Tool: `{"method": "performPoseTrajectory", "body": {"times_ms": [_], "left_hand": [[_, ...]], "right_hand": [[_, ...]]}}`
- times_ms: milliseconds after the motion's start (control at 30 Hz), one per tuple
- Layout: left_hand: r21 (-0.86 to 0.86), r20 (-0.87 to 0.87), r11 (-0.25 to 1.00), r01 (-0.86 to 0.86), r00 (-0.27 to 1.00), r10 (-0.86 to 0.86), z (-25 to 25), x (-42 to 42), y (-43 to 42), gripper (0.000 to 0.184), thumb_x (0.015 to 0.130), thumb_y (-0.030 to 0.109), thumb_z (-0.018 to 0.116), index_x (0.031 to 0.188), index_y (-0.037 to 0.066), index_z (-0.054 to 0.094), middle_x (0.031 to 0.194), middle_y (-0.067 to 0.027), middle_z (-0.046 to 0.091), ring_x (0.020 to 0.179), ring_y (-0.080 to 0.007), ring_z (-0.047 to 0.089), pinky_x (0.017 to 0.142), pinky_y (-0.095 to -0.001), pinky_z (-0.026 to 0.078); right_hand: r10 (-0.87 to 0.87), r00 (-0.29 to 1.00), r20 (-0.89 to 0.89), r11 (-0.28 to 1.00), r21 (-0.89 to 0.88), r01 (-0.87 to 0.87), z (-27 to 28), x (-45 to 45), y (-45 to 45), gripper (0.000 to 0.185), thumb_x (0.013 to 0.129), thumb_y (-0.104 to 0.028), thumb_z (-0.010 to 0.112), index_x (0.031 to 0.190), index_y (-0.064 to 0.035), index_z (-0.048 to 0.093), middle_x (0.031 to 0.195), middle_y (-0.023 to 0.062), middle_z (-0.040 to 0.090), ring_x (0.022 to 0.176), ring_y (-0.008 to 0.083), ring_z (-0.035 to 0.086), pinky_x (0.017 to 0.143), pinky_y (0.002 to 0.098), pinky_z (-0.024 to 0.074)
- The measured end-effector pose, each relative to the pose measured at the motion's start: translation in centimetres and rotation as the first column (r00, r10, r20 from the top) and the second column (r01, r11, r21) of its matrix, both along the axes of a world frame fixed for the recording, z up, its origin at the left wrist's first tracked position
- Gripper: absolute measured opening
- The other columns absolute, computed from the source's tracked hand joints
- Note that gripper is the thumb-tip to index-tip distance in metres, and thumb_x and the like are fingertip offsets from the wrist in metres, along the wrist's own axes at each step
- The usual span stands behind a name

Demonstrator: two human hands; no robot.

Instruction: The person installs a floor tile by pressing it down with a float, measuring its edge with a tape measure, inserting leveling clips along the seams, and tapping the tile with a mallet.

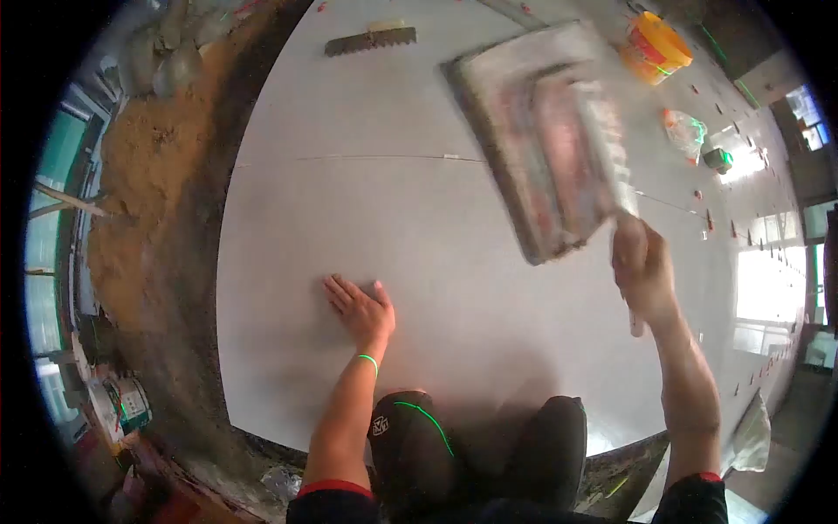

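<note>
My left hand [360, 310] lay palm down on the pale grey tile [419, 227] in front of my knees [410, 428], its fingers stretched out and only slightly parted, the thumb standing off from them; it held nothing. My right hand [644, 266] was out to the side with its fingers wrapped together and clamped on the handle [636, 325] of a broad flat tool [537, 140], the butt of that handle poking out below my fist. The tool stretched away up and to the left from my grip, across the line of the thin seam [367, 157] between the near tile and the far one. It was blurred, and I could not tell whether any edge of it touched the surface.

Beyond the seam, a notched trowel [371, 41] lay on the far tile, left of the tool and apart from it. Over to the right stood a yellow and red bucket [656, 48], and nearer me, a clear plastic bag [685, 133] sat just beside a small dark device [718, 160] with a green glow. Brown sand [153, 236] ran along my left, past the tile's edge, and a bright green line crossed my left wrist and one thigh
</note>
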State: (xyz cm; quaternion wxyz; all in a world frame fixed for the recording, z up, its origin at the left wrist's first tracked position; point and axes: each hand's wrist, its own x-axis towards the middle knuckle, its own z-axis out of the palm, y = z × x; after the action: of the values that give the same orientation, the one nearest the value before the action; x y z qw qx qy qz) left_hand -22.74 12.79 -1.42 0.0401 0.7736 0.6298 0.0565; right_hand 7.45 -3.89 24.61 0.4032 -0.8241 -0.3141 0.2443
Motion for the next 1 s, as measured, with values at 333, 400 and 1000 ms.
{"method": "performPoseTrajectory", "body": {"times_ms": [333,400,1000], "left_hand": [[-0.093,0.131,0.973,0.21,0.972,-0.197,1.6,-4.1,-0.2,0.075,0.092,0.042,0.041,0.141,-0.01,0.019,0.148,-0.0286,0.018,0.14,-0.039,0.015,0.115,-0.0458,0.013],[-0.191,0.134,0.947,0.257,0.963,-0.234,2.1,-10.5,0.7,0.075,0.092,0.044,0.041,0.142,-0.007,0.019,0.149,-0.0275,0.018,0.14,-0.0381,0.015,0.114,-0.0465,0.014],[-0.092,0.002,0.839,-0.536,0.843,0.538,2.7,-19.8,-2.1,0.08,0.088,0.037,0.05,0.14,-0.013,0.016,0.147,-0.0311,0.017,0.139,-0.041,0.015,0.115,-0.0466,0.014]], "right_hand": [[0.143,0.99,0.021,0.888,-0.444,-0.119,-19.9,-1.5,-0.4,0.056,0.095,-0.051,0.038,0.109,-0.0014,0.059,0.078,0.0215,0.064,0.071,0.032,0.064,0.064,0.042,0.0492],[0.228,0.973,-0.018,0.865,-0.454,-0.211,-21.9,-2.9,-0.5,0.052,0.096,-0.047,0.038,0.117,-0.0034,0.056,0.089,0.0207,0.065,0.079,0.0287,0.064,0.068,0.0403,0.0488],[0.56,0.82,0.117,0.793,0.211,-0.572,0.0,-19.7,18.3,0.029,0.096,-0.026,0.05,0.092,0.0021,0.055,0.067,0.0091,0.05,0.063,0.0141,0.042,0.059,0.0277,0.0422]]}}
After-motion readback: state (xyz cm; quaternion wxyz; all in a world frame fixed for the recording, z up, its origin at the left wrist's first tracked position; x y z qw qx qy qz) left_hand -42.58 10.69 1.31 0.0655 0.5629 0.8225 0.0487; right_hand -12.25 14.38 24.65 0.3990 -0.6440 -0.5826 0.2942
